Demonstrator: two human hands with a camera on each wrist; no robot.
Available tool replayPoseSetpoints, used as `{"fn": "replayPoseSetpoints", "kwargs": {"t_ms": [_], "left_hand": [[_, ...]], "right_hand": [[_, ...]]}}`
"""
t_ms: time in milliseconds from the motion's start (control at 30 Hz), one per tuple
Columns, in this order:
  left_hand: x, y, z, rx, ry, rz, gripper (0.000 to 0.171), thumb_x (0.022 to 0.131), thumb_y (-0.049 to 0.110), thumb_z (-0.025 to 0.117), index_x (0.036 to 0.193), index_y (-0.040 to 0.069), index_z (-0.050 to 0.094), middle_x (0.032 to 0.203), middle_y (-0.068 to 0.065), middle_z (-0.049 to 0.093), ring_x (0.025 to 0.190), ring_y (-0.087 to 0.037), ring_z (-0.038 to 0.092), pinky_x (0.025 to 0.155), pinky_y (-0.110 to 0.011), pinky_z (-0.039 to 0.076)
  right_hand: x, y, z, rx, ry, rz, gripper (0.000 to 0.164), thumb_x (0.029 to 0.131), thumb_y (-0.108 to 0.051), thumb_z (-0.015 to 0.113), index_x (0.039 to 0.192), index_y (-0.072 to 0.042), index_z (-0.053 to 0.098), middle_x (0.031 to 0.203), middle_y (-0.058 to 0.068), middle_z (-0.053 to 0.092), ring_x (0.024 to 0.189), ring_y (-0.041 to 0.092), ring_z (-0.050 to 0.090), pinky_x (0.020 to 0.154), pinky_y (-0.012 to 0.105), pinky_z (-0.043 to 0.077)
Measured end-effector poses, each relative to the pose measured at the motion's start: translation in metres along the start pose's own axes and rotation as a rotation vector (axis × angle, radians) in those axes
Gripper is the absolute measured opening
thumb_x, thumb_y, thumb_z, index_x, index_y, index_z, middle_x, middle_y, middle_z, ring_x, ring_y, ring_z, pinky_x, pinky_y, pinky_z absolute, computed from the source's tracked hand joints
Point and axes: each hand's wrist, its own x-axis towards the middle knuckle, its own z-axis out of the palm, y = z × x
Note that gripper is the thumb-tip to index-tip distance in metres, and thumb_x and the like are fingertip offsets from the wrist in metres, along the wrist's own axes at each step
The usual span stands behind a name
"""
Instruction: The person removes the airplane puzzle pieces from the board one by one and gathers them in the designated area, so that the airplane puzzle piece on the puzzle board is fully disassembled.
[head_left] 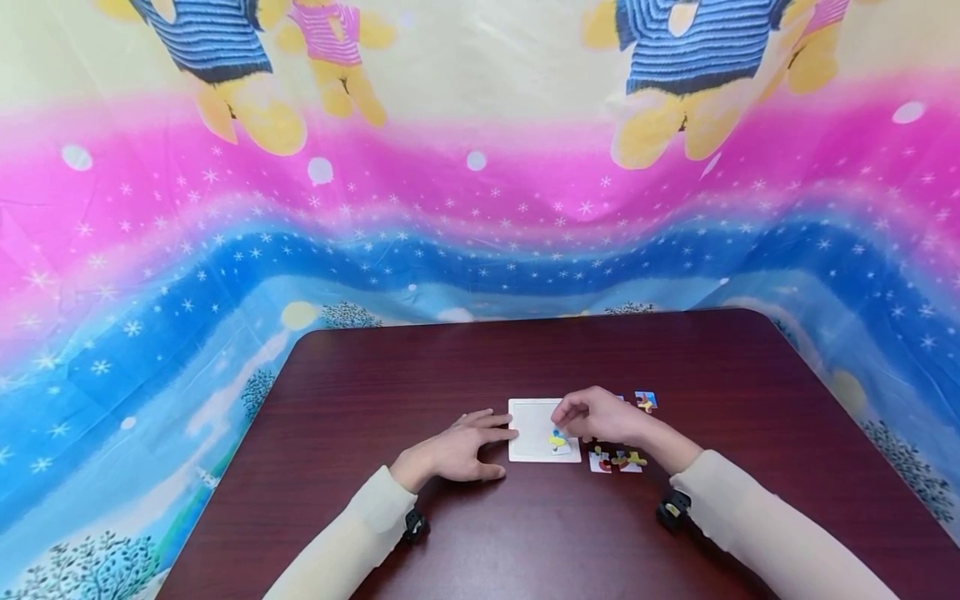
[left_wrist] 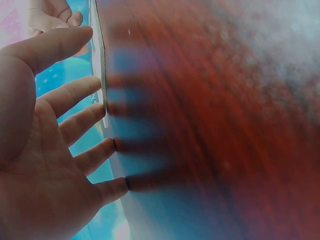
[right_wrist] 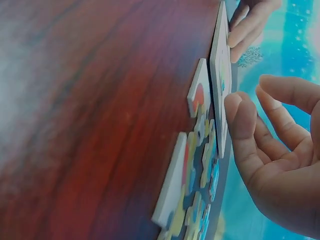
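Observation:
A white puzzle tray (head_left: pixel 530 433) lies flat on the table. One jigsaw piece (head_left: pixel 559 443) with yellow and blue print sits in its lower right part. My left hand (head_left: pixel 463 447) spreads its straight fingers at the tray's left edge; in the left wrist view, fingertips (left_wrist: pixel 95 111) touch that edge and the tabletop. Over the tray's right side hovers my right hand (head_left: pixel 597 414), fingers loosely bent. The right wrist view shows the right hand (right_wrist: pixel 280 150) with thumb and index finger apart and nothing visible between them.
More jigsaw pieces lie right of the tray: one with a red part (head_left: pixel 600 462), a yellow one beside it (head_left: pixel 631 461), and one farther back (head_left: pixel 646 401). The right hand and forearm partly cover others. A printed cloth (head_left: pixel 480 267) hangs behind the dark wooden table (head_left: pixel 420 367).

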Motion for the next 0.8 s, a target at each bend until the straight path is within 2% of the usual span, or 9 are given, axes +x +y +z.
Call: {"fn": "replayPoseSetpoints", "kwargs": {"t_ms": [300,600,800], "left_hand": [[0.0009,-0.0021,0.0007,0.001,-0.003,0.006,0.059,0.092,0.037,0.068,0.147,0.023,0.052,0.161,0.0,0.037,0.153,-0.034,0.024,0.12,-0.062,0.022],[0.0012,-0.0018,-0.0006,0.009,-0.015,0.002,0.06,0.092,0.038,0.067,0.148,0.024,0.051,0.162,0.001,0.035,0.153,-0.033,0.023,0.121,-0.06,0.021],[0.001,-0.0013,-0.0009,0.013,-0.02,-0.001,0.06,0.093,0.038,0.067,0.148,0.024,0.051,0.163,0.001,0.034,0.154,-0.033,0.022,0.121,-0.06,0.021]], "right_hand": [[0.0029,-0.0072,0.0029,0.027,-0.026,0.04,0.02,0.087,-0.003,0.069,0.107,-0.004,0.071,0.106,0.01,0.074,0.089,0.018,0.065,0.062,0.036,0.055],[0.0028,-0.0065,0.0031,-0.022,-0.031,0.009,0.019,0.087,-0.003,0.071,0.106,-0.005,0.071,0.105,0.009,0.074,0.096,0.018,0.067,0.074,0.031,0.056],[0.0021,-0.0058,0.0027,-0.005,0.002,-0.015,0.019,0.086,0.003,0.068,0.103,-0.003,0.072,0.099,0.011,0.073,0.09,0.018,0.065,0.067,0.032,0.056]]}}
